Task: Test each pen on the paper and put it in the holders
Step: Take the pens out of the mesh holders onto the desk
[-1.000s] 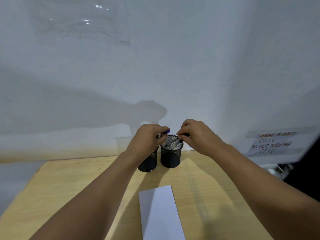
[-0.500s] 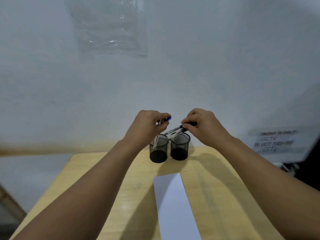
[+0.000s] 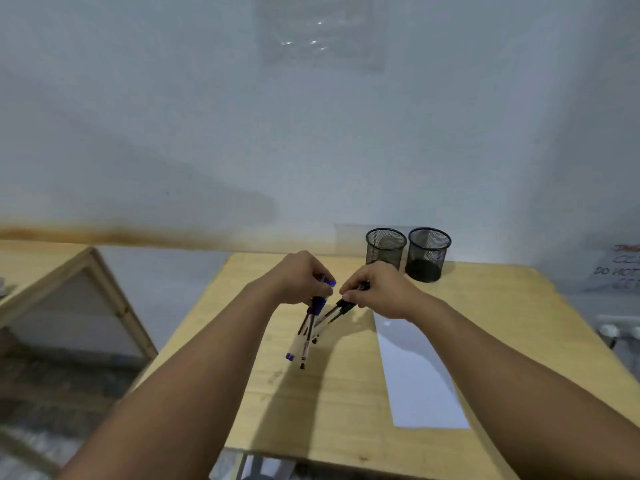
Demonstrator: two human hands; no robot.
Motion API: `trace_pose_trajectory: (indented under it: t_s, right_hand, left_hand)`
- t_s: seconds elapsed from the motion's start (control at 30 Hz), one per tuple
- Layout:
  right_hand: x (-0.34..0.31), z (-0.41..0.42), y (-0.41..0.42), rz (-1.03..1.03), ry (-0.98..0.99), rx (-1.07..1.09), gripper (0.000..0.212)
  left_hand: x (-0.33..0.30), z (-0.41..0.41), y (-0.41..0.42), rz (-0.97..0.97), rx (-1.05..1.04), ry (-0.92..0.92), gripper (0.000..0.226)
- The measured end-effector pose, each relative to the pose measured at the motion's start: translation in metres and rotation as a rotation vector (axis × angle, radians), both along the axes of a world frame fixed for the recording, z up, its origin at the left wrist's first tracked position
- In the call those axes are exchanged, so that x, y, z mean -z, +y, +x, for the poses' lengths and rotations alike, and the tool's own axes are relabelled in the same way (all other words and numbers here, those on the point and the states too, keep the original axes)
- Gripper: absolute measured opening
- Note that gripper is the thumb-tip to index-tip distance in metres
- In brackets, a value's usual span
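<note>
My left hand grips a bunch of blue-capped pens that hang down over the wooden table. My right hand pinches the top ends of black-capped pens that slant down to the left and cross the blue ones. Both hands are above the table's left middle, left of the white paper strip. Two black mesh holders stand side by side at the table's back edge, to the right of my hands; nothing shows above their rims.
A white wall rises right behind the table. A wooden frame with a white panel leans at the left, across a gap of floor. A paper notice hangs on the wall at the far right.
Both hands have lifted the pens out of the holders and brought them toward me and to the left. The camera has turned left, so holders and paper now sit further right.
</note>
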State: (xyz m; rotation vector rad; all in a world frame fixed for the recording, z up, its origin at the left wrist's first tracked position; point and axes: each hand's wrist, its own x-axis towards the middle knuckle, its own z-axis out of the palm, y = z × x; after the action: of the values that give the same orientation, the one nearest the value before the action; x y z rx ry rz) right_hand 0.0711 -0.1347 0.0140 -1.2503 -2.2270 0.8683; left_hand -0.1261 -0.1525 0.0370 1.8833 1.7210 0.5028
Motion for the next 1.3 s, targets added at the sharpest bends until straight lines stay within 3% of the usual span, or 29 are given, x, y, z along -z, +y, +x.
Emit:
trace_pose_trajectory:
  t_s: [0.17, 0.33, 0.8, 0.9, 1.03, 1.3]
  right_hand:
    - [0.037, -0.016, -0.006, -0.139, 0.044, -0.004, 0.007]
    - [0.055, -0.025, -0.004, -0.114, 0.000, -0.010, 0.010]
    - [0.061, -0.016, -0.001, 0.186, -0.420, 0.009, 0.046]
    - [0.057, -0.012, -0.004, 0.226, -0.367, 0.055, 0.036]
    - [0.063, -0.014, -0.017, 0.078, -0.209, 0.071, 0.012]
    - [0.081, -0.044, -0.059, -0.117, -0.043, 0.188, 0.030]
  left_hand:
    - [0.027, -0.013, -0.004, -0.114, -0.043, -0.012, 0.023]
    - [0.048, -0.018, -0.001, -0.142, -0.087, -0.023, 0.022]
    - [0.068, -0.021, -0.012, 0.039, -0.202, -0.032, 0.048]
    - [0.068, -0.023, -0.021, 0.054, -0.229, -0.073, 0.042]
    - [0.073, -0.023, -0.039, 0.057, -0.229, -0.086, 0.029]
    - [0.093, -0.018, -0.064, 0.086, -0.154, 0.019, 0.024]
